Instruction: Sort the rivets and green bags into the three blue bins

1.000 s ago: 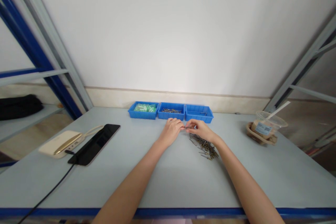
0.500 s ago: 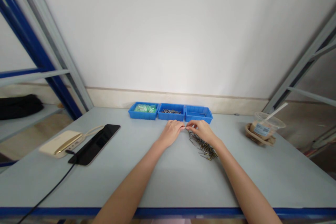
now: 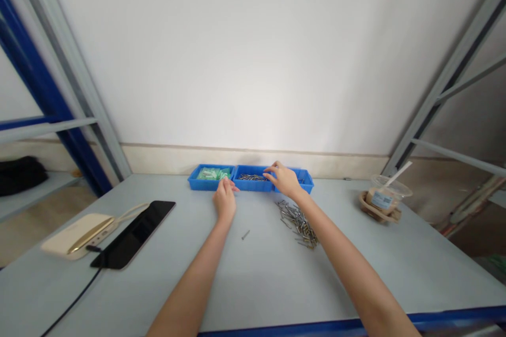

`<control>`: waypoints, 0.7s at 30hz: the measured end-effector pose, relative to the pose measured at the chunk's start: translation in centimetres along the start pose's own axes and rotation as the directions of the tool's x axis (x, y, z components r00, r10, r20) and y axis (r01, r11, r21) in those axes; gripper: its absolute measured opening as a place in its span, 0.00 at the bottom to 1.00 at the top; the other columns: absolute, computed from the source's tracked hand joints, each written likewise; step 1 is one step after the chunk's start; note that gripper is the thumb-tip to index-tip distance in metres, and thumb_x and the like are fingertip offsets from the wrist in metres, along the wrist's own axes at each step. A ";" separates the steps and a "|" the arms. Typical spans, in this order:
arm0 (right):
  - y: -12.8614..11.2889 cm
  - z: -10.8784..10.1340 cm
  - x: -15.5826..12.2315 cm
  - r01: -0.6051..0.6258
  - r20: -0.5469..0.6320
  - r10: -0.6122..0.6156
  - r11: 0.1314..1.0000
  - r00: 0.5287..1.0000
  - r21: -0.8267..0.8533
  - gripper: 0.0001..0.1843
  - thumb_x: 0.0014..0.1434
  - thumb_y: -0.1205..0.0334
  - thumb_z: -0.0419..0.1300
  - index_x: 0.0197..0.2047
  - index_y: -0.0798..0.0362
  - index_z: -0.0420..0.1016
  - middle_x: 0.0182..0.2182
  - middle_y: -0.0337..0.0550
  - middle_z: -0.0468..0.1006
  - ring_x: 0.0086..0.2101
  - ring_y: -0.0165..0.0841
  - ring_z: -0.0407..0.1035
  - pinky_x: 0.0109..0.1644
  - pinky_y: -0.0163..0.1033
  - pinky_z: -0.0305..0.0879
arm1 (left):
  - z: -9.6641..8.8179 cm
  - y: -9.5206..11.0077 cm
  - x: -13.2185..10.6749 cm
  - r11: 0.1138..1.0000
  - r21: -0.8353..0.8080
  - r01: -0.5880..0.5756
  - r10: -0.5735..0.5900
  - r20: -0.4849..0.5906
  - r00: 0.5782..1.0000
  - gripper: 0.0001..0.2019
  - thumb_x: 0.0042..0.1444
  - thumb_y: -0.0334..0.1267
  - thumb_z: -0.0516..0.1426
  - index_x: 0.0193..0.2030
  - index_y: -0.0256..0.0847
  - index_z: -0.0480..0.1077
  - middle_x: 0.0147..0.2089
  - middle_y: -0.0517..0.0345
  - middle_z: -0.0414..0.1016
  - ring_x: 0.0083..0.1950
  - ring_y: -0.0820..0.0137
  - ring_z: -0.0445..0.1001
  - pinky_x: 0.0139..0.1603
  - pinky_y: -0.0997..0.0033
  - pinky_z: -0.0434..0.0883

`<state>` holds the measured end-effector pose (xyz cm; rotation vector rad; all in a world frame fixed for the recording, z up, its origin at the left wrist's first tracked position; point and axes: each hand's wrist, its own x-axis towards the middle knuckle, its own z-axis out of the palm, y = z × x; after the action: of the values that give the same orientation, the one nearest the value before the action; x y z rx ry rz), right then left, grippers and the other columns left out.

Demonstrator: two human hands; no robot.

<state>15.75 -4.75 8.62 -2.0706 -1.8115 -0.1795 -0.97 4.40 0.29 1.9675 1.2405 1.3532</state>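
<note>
Grey tabletop (image 3: 253, 295) below white wall (image 3: 253, 52); right fingers (image 3: 272, 167) spread over blue tray (image 3: 253, 189); left fingers (image 3: 226, 185) curled, grip unclear.

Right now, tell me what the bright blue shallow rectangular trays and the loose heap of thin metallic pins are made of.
The blue trays look like moulded plastic, with an even colour and a slight sheen. The heap of pins looks like metal, grey with some brassy tones; the alloy can't be told from here.

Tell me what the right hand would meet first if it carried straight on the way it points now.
Probably the metal pins in the middle blue plastic bin. The fingertips of the right hand are over that bin's rim, though depth is unclear and the hand may pass above the pins.
</note>
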 end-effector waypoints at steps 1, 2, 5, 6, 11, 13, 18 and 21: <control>0.2 -0.3 -1.0 -0.004 0.004 0.004 1.000 1.000 -0.016 0.17 0.62 0.51 0.49 0.45 0.49 0.73 0.43 0.44 0.74 0.39 0.33 0.70 0.38 0.32 0.58 | 0.1 0.0 0.0 0.999 -0.029 0.018 -0.019 -0.034 0.999 0.23 0.65 0.44 0.33 0.30 0.41 0.63 0.26 0.58 0.74 0.29 0.70 0.72 0.35 0.71 0.66; 0.6 -0.6 -2.2 -0.005 0.032 0.005 1.000 0.999 -0.018 0.16 0.62 0.51 0.49 0.43 0.49 0.74 0.39 0.42 0.76 0.38 0.32 0.70 0.38 0.32 0.58 | 0.3 0.2 -0.1 0.999 -0.049 0.009 -0.012 -0.054 0.998 0.22 0.64 0.44 0.35 0.28 0.41 0.63 0.25 0.58 0.73 0.28 0.70 0.72 0.35 0.71 0.66; 2.0 -1.1 -6.6 -0.008 0.262 0.019 0.999 0.965 -0.042 0.11 0.56 0.52 0.57 0.35 0.48 0.75 0.34 0.39 0.77 0.36 0.33 0.70 0.34 0.32 0.57 | 1.0 1.4 -0.7 0.989 -0.043 -0.139 0.139 0.013 0.990 0.22 0.64 0.43 0.38 0.23 0.41 0.62 0.23 0.60 0.71 0.28 0.70 0.71 0.35 0.71 0.65; 2.5 -1.2 -7.9 -0.010 0.319 0.031 0.998 0.947 -0.066 0.09 0.54 0.54 0.58 0.33 0.49 0.76 0.34 0.39 0.77 0.36 0.34 0.70 0.34 0.32 0.56 | 1.2 1.9 -1.0 0.980 -0.036 -0.196 0.198 0.063 0.978 0.22 0.64 0.43 0.39 0.22 0.41 0.62 0.23 0.60 0.71 0.27 0.70 0.71 0.36 0.71 0.65; 3.4 -0.8 -10.7 -0.054 0.384 0.091 0.993 0.919 -0.107 0.07 0.52 0.62 0.58 0.34 0.50 0.76 0.35 0.40 0.78 0.35 0.34 0.71 0.33 0.32 0.56 | 1.6 3.7 -2.5 0.927 -0.055 -0.370 0.368 0.313 0.876 0.19 0.64 0.40 0.42 0.24 0.40 0.62 0.23 0.61 0.70 0.30 0.69 0.70 0.39 0.70 0.63; 3.0 -0.4 -10.5 -0.039 0.359 0.083 0.991 0.929 -0.130 0.08 0.52 0.65 0.55 0.34 0.51 0.75 0.36 0.41 0.78 0.35 0.34 0.71 0.34 0.33 0.57 | 1.5 4.0 -3.0 0.910 -0.049 -0.411 0.397 0.385 0.833 0.18 0.64 0.39 0.42 0.25 0.40 0.63 0.24 0.61 0.71 0.31 0.69 0.70 0.41 0.68 0.62; 1.7 0.5 -9.3 0.009 0.323 0.060 0.978 0.944 -0.208 0.11 0.51 0.67 0.53 0.34 0.53 0.76 0.36 0.46 0.78 0.35 0.36 0.72 0.34 0.34 0.57 | 1.4 4.4 -3.5 0.887 0.022 -0.462 0.401 0.463 0.791 0.16 0.64 0.38 0.44 0.28 0.40 0.65 0.27 0.61 0.72 0.34 0.68 0.69 0.44 0.65 0.60; 1.6 0.7 -8.6 0.028 0.314 0.042 0.976 0.949 -0.214 0.11 0.50 0.68 0.53 0.33 0.54 0.77 0.35 0.48 0.79 0.34 0.37 0.72 0.33 0.35 0.57 | 1.5 4.3 -3.6 0.868 0.048 -0.495 0.408 0.501 0.763 0.11 0.63 0.37 0.48 0.32 0.39 0.67 0.30 0.60 0.72 0.36 0.68 0.69 0.43 0.66 0.61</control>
<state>15.79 -12.65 4.74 -2.3701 -2.0485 -0.0429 1.71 -0.67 1.10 2.6465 0.6847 0.8616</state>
